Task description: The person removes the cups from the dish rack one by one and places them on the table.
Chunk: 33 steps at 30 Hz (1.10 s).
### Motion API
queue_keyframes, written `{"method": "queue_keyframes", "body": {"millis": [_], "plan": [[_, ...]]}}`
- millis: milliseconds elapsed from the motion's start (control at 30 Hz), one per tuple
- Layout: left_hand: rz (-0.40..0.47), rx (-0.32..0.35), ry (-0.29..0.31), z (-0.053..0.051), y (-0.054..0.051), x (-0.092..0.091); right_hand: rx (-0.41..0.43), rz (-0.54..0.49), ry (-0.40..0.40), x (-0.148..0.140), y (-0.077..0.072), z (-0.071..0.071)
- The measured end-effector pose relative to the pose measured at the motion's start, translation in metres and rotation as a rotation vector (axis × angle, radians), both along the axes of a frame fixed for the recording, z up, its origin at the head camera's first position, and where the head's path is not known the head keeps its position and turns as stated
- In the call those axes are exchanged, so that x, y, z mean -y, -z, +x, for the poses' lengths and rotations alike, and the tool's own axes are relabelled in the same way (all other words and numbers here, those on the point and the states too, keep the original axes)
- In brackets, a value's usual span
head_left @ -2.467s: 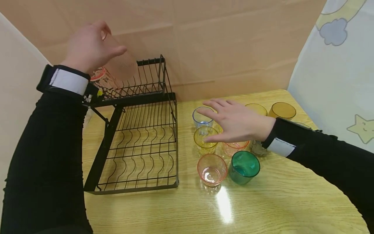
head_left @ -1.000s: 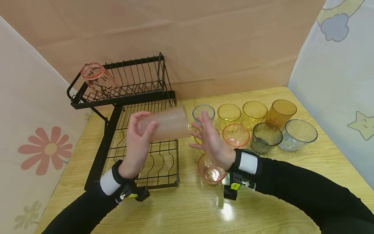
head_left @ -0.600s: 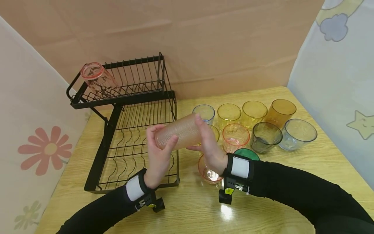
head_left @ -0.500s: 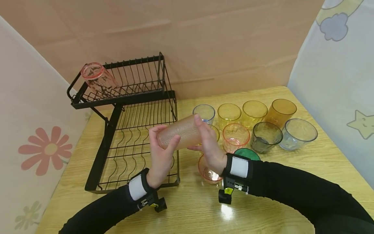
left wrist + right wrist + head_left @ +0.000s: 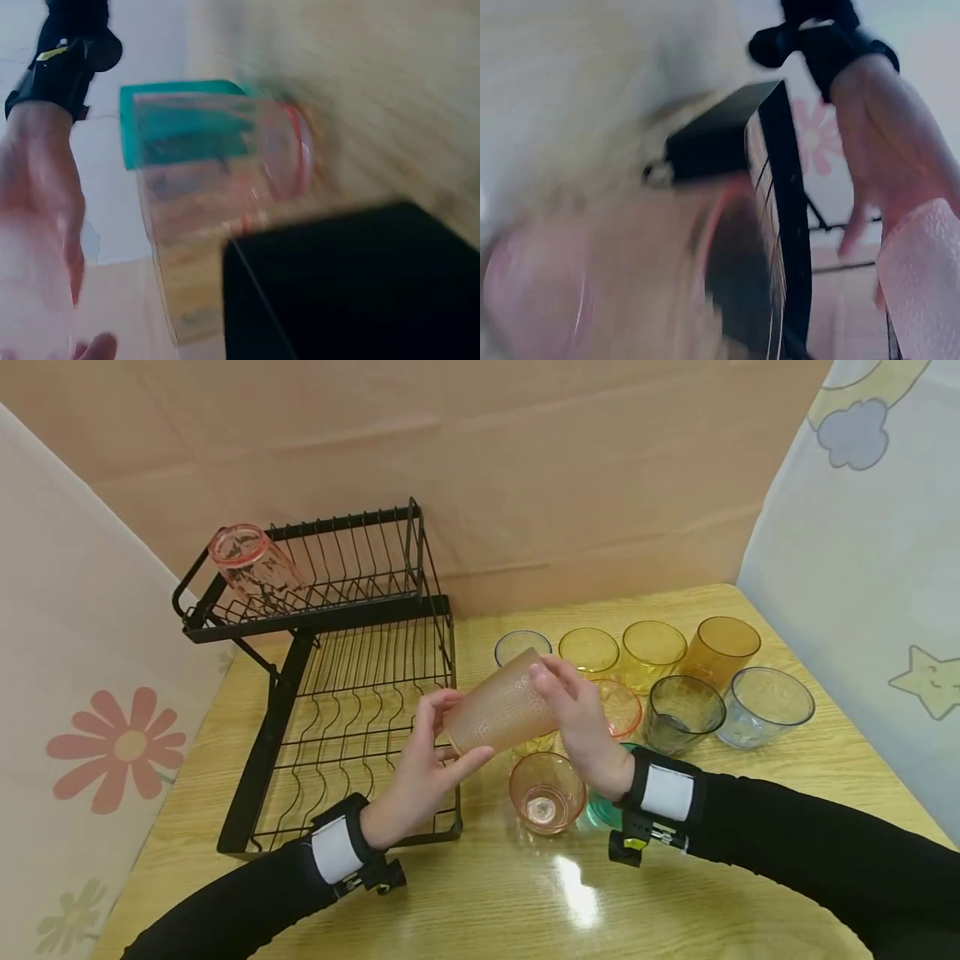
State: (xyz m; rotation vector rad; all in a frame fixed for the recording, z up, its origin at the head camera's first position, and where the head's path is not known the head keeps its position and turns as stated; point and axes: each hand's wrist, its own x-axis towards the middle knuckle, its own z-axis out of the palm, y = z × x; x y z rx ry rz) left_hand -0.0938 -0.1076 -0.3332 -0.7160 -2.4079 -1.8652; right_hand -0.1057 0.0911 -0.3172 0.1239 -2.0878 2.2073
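Note:
A frosted, pinkish textured glass (image 5: 502, 706) is tilted in the air between both hands, over the rack's right edge. My right hand (image 5: 588, 727) grips its upper right end, thumb on its side. My left hand (image 5: 427, 756) is at the lower left end, its fingers spread around the rim and its thumb straight below the glass. In the left wrist view the right hand (image 5: 45, 172) stands beside the blurred glass (image 5: 30, 285). The right wrist view has the left hand (image 5: 892, 142) at the end of the glass (image 5: 922, 277).
A black two-tier dish rack (image 5: 337, 843) stands left, with a pink glass (image 5: 251, 564) upside down on its upper tier. Several coloured glasses stand upright at right, among them a pink one (image 5: 547, 793), a green one (image 5: 606, 810) and a smoky grey one (image 5: 682, 714).
The glass came from the upper tier in my left hand to between both hands, moving right. My right hand has taken hold; my left thumb has come off its side.

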Motion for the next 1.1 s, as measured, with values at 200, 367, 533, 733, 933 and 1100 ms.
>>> {"method": "queue_keyframes", "body": {"millis": [200, 367, 533, 733, 933, 1100], "plan": [[-0.325, -0.090, 0.135, -0.005, -0.003, 0.023, -0.187, 0.128, -0.024, -0.037, -0.007, 0.001], [-0.646, -0.286, 0.156, -0.008, -0.013, 0.041, -0.320, 0.323, -0.026, -0.074, -0.013, 0.003], [-0.840, -0.466, 0.139, -0.012, -0.021, 0.055, -0.459, 0.539, -0.019, -0.109, -0.018, 0.006], [-0.953, -0.567, 0.070, -0.020, -0.033, 0.074, -0.532, 0.719, 0.032, -0.143, -0.027, 0.013], [-0.983, -0.612, -0.046, -0.031, -0.048, 0.101, -0.527, 0.903, 0.060, -0.171, -0.031, 0.022], [-0.963, -0.617, -0.144, -0.037, -0.064, 0.118, -0.492, 1.048, 0.092, -0.188, -0.031, 0.032]]}}
